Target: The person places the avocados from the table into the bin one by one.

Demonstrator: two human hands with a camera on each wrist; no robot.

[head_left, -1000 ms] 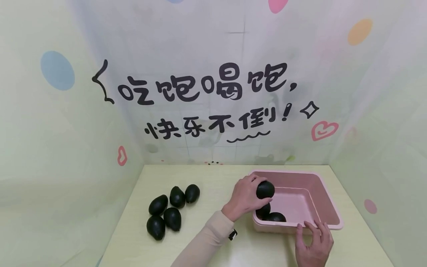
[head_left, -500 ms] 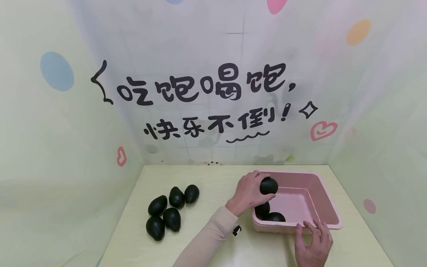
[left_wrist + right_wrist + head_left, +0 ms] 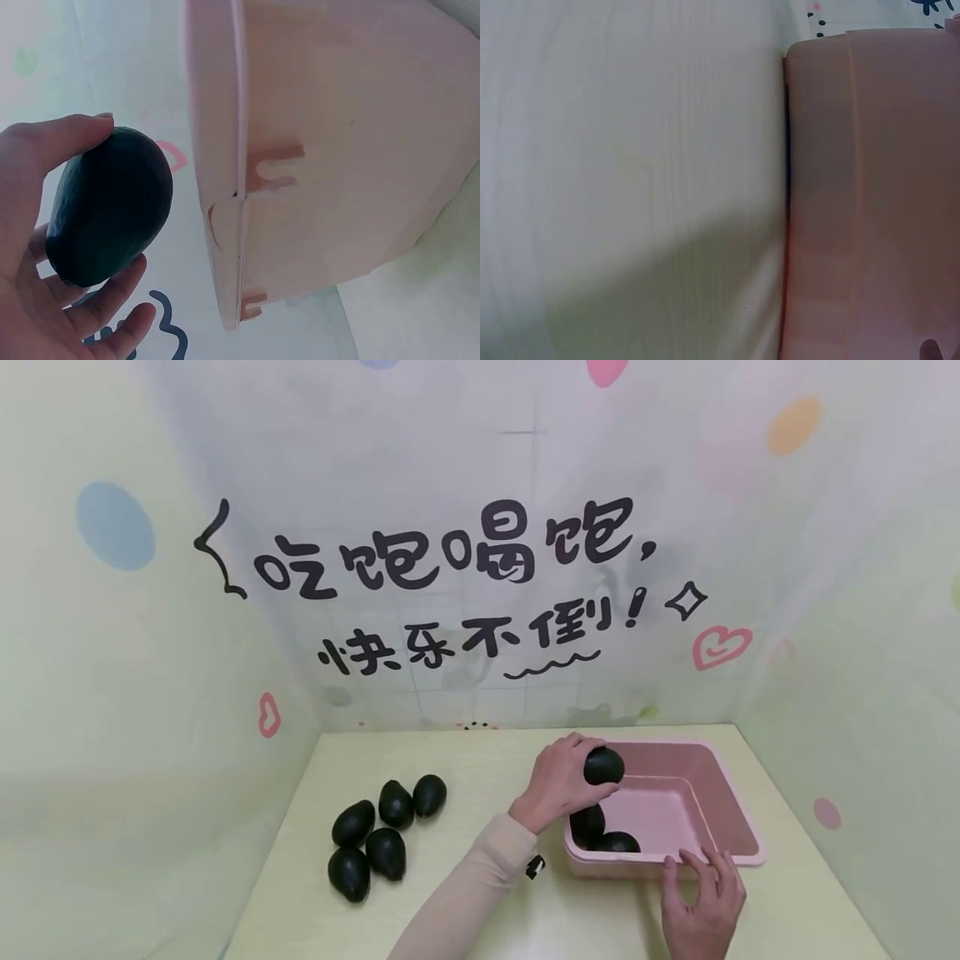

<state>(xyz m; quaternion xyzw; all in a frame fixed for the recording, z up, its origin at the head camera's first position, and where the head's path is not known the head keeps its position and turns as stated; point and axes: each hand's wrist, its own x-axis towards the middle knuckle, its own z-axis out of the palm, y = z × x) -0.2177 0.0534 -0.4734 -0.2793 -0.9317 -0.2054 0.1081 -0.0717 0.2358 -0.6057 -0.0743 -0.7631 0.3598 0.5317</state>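
Observation:
My left hand holds a dark avocado over the left side of the pink bin. In the left wrist view, thumb and fingers curl round the avocado, and it is apart from the bin's rim. Inside the bin, an avocado lies in the near left corner, with another avocado beside it, partly hidden by the near wall. My right hand has its loosely bent fingers at the bin's near rim. A fingertip shows against the bin's side in the right wrist view.
Several dark avocados lie grouped on the left of the pale table. A printed cloth with lettering hangs behind the table and along both sides. A small black item shows just beside the left sleeve.
My left hand has shifted a little right and up with the avocado, still over the bin's left side. The right hand stays at the near rim. The head view has tilted slightly.

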